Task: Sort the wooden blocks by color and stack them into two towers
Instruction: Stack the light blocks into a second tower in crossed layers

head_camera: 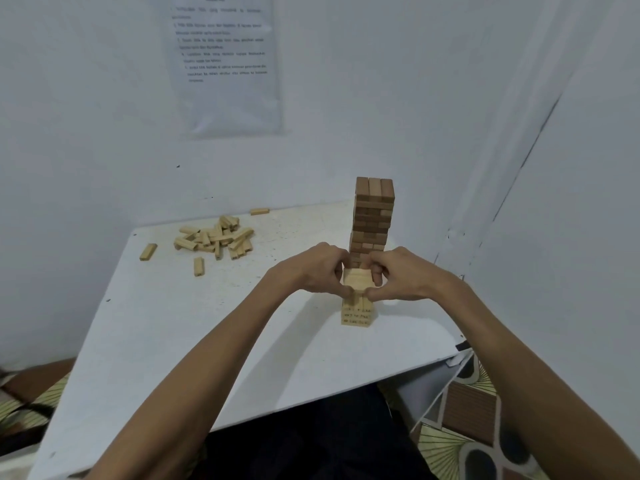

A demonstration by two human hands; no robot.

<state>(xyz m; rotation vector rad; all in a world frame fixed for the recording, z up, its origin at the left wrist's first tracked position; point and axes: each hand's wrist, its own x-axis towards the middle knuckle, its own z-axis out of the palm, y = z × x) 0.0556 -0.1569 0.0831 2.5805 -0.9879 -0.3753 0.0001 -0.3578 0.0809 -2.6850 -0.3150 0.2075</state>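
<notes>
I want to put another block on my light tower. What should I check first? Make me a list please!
1. Light tower standing straight: ok, its lower layers look square.
2. Top layer lined up: cannot tell, the left hand and right hand pinch it and cover its edges.
3. A hand free to fetch a block: not ok, both are busy on the light tower.
4. More light blocks ready: ok, a pile lies on the left side of the table.
5. Dark tower upright behind: ok.
6. Gap between the dark tower and your hands: cannot tell, the hands hide its base.
</notes>
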